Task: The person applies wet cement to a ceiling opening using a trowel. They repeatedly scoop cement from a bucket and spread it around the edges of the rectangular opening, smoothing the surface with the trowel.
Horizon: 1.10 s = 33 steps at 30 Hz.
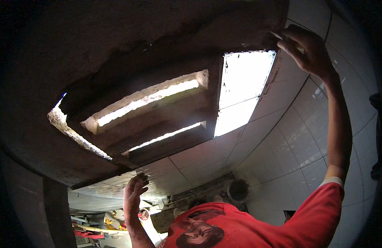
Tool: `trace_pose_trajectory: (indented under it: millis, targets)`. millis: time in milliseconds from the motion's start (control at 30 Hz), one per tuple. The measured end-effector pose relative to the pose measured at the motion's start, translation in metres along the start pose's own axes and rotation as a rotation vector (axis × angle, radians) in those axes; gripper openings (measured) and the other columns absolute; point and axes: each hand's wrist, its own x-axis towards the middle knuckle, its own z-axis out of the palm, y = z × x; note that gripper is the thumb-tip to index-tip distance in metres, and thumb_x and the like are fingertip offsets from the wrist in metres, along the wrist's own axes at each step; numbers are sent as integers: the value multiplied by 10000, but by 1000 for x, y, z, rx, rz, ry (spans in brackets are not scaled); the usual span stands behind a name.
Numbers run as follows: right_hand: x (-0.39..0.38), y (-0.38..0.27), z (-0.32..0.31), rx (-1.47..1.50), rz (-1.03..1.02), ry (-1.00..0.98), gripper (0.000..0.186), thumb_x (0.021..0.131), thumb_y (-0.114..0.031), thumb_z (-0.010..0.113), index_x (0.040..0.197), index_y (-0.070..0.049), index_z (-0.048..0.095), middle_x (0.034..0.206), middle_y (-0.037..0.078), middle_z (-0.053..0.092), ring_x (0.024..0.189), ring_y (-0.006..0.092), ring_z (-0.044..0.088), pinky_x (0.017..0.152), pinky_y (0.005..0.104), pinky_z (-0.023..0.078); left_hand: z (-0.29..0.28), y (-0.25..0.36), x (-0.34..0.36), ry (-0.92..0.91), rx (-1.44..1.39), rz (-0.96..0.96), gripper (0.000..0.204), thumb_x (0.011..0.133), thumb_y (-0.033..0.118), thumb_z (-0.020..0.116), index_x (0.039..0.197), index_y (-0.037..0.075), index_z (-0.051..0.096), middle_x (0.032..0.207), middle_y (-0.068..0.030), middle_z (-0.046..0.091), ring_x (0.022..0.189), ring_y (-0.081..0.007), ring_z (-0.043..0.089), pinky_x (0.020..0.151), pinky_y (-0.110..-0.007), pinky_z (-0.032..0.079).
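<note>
My right hand [304, 49] is raised at the upper right, closed with the fingers pinched round a slim pale strip [277, 35]. The strip's tip is at the dark rough cement surface [244, 25], where it meets the white tiles, above a bright white rectangular panel [242, 89]. Lower down, my left hand [134, 193] is held up below the lower edge of the dark surface. Its fingers are loosely bent and apart, with dark fingertips, and I see nothing held in them.
Two slots [147, 99] with bright light behind them cut through the dark surface, and a ragged bright gap [75, 134] runs at its left. White tiles [298, 136] cover the right wall. A dark bucket [238, 190] stands on the floor, with cluttered items [104, 223] at the lower left.
</note>
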Motion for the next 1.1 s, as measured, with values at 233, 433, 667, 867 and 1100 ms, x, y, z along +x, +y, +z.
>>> trace_pose_trajectory:
  millis: [233, 433, 667, 867, 1100]
  targets:
    - [2, -4, 18, -140, -70, 38, 349, 974, -405, 597, 1193, -142, 668, 1016, 94, 738, 840, 225, 730, 799, 367, 589, 8, 4, 5, -48, 22, 17, 442, 1013, 260, 530, 1331, -47, 536, 1255, -158, 626, 1107, -234, 622, 923, -371, 515]
    - [-10, 28, 16, -159, 45, -80, 345, 976, -355, 610, 1227, -123, 654, 1161, 103, 699, 1016, 245, 704, 840, 361, 592, 7, 2, 2, -9, 21, -2, 452, 997, 279, 569, 1320, -37, 556, 1221, -169, 644, 1097, -263, 641, 917, -370, 516]
    - [-26, 58, -7, -92, 85, 27, 320, 983, -367, 598, 1156, -106, 663, 1118, 107, 678, 955, 235, 702, 826, 361, 593, 5, 0, 1, 15, 35, 10, 424, 1001, 265, 557, 1305, -30, 570, 1215, -166, 648, 1095, -253, 642, 910, -367, 524]
    - [-32, 53, 3, -215, 18, -16, 274, 961, -339, 641, 1117, -116, 675, 1043, 81, 694, 921, 218, 701, 832, 365, 577, 12, 0, 9, -31, 44, -12, 461, 1003, 279, 558, 1342, -32, 530, 1267, -176, 619, 1134, -280, 621, 920, -396, 516]
    - [-41, 65, 1, -262, 41, 73, 337, 972, -407, 604, 1104, -108, 687, 962, 83, 725, 845, 214, 708, 774, 366, 576, 19, 1, 9, -28, 51, -10, 494, 998, 341, 577, 1328, -24, 545, 1249, -165, 627, 1125, -277, 621, 916, -396, 512]
